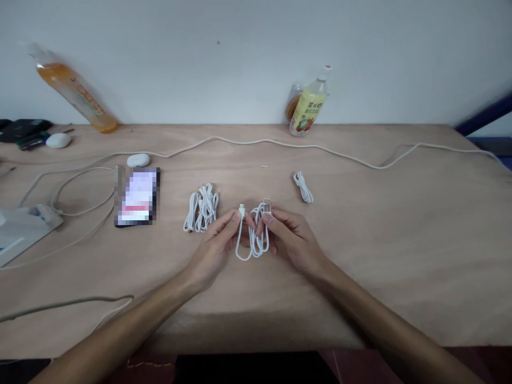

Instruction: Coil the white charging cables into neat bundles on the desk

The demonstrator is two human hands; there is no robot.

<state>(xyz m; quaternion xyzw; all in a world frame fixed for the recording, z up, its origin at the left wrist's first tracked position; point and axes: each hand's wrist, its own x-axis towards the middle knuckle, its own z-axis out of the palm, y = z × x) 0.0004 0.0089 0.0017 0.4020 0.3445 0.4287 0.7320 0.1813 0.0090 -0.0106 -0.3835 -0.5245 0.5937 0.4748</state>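
Observation:
A white USB cable (256,248), loosely coiled, hangs between my two hands above the wooden table. My left hand (218,242) pinches its small plug upright between thumb and fingers. With thumb and fingers closed, my right hand (294,234) grips the larger USB plug and part of the coil. Left of my hands lies a pile of bundled white cables (202,208). Beyond my right hand rests one more small bundled white cable (303,188). Some fingertips are hidden behind the coil.
A phone (138,197) and a white earbud case (138,160) lie at left, near a white power strip (28,229). A long white cord (280,143) crosses the back. An orange drink bottle (76,93) and a yellow drink bottle (309,106) stand by the wall.

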